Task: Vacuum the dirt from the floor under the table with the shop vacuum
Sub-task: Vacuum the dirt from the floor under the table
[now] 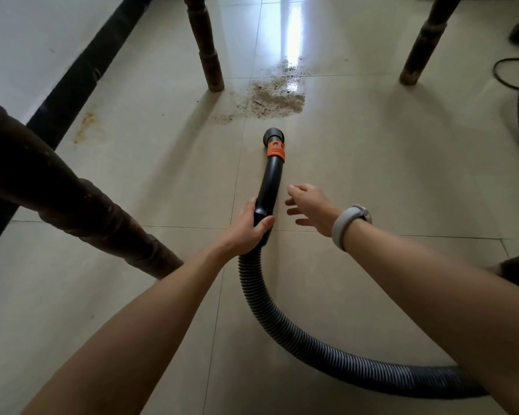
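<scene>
Black wand gripped by left hand; right hand spread open; hose vanishes behind the right forearm.

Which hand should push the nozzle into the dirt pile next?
Left. The left hand already grips the wand, whose nozzle points at the dirt just ahead. The right hand hovers open beside the wand, holding nothing.
</scene>
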Tool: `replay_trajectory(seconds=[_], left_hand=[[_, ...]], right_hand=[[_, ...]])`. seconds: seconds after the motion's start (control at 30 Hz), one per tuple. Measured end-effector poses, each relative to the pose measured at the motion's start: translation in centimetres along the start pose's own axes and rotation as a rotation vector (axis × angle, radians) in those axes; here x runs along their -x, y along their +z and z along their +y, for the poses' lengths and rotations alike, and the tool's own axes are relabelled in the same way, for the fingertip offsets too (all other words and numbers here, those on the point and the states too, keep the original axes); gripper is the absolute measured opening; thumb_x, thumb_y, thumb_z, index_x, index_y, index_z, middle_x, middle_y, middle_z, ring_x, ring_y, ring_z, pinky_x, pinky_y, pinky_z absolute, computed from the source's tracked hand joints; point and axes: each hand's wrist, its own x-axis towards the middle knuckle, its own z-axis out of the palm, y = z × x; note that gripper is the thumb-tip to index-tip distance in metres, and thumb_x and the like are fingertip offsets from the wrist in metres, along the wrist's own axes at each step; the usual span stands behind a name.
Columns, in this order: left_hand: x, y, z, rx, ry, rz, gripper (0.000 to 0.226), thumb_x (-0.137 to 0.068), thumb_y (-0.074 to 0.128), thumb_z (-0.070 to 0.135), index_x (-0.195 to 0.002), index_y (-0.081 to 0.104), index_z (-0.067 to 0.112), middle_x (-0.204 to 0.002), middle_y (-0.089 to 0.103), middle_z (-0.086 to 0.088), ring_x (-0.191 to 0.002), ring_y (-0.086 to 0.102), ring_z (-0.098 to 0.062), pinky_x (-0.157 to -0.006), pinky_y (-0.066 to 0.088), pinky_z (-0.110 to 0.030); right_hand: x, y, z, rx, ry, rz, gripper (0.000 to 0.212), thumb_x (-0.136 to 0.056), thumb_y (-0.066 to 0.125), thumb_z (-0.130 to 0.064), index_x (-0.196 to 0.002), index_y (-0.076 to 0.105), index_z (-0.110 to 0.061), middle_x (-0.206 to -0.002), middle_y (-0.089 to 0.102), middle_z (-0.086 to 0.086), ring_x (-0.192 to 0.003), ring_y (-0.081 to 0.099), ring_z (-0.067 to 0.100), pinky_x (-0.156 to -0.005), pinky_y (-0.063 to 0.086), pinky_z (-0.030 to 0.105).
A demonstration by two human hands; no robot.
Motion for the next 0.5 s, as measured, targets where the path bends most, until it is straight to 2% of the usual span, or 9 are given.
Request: replay_trajectory(seconds=[0.1, 0.2, 0.27, 0.33, 0.43, 0.5], left_hand=[[2.7, 1.6, -0.9, -0.016, 0.022, -0.013, 0.054, -0.095, 0.052, 0.027, -0.142, 0.026, 0.015, -0.126, 0.047, -0.010, -0.104, 0.055, -0.024, -0.085, 0.052, -0.039], [4.9, 2.4, -1.6, 0.005, -0.003, -0.037, 0.057, -0.094, 0.055, 0.029, -0.140, 0.026, 0.015, -0.123, 0.048, -0.005, -0.105, 0.057, -0.021, -0.079, 0.051, -0.031], [6.1, 2.7, -1.9, 0.052, -0.045, -0.051, 0.054, -0.092, 0.058, 0.030, -0.135, 0.030, 0.013, -0.117, 0.052, -0.004, -0.097, 0.060, -0.018, -0.073, 0.053, -0.026], [7.0, 2.7, -2.4, 0.097, -0.107, -0.074, 0.049, -0.090, 0.061, 0.031, -0.128, 0.035, 0.013, -0.109, 0.052, 0.001, -0.088, 0.058, -0.010, -0.067, 0.051, -0.019], [7.8, 1.5, -3.4, 0.160, -0.178, -0.126, 0.044, -0.086, 0.065, 0.032, -0.117, 0.040, 0.015, -0.103, 0.054, 0.004, -0.088, 0.059, -0.007, -0.069, 0.054, -0.022], [8.0, 0.2, -3.8, 0.199, -0.241, -0.242, 0.047, -0.085, 0.064, 0.037, -0.120, 0.042, 0.015, -0.107, 0.058, -0.001, -0.093, 0.063, -0.012, -0.076, 0.057, -0.028]], right_hand=[[-0.1, -0.2, 0.3, -0.053, 0.028, -0.029, 0.036, -0.100, 0.039, -0.038, -0.123, 0.048, -0.012, -0.110, 0.056, 0.008, -0.097, 0.056, 0.023, -0.089, 0.044, 0.040], [0.2, 1.4, 0.3, -0.053, 0.064, -0.079, 0.036, -0.097, 0.045, -0.030, -0.128, 0.044, -0.010, -0.107, 0.056, 0.009, -0.094, 0.057, 0.024, -0.082, 0.047, 0.038], [0.6, 3.0, 0.4, -0.049, 0.106, -0.093, 0.036, -0.096, 0.048, -0.023, -0.129, 0.040, -0.010, -0.108, 0.054, 0.011, -0.095, 0.056, 0.027, -0.081, 0.050, 0.040], [0.9, 4.5, 0.6, -0.001, 0.132, -0.110, 0.035, -0.096, 0.046, -0.021, -0.129, 0.037, -0.011, -0.110, 0.053, 0.012, -0.099, 0.056, 0.029, -0.086, 0.051, 0.044], [1.6, 6.5, 0.5, 0.055, 0.080, -0.160, 0.030, -0.096, 0.043, -0.020, -0.124, 0.040, -0.010, -0.098, 0.053, 0.010, -0.093, 0.056, 0.029, -0.085, 0.052, 0.045], [2.2, 7.7, 0.1, 0.069, 0.029, -0.197, 0.019, -0.095, 0.043, -0.018, -0.112, 0.042, -0.010, -0.085, 0.050, 0.007, -0.085, 0.053, 0.028, -0.082, 0.050, 0.046]])
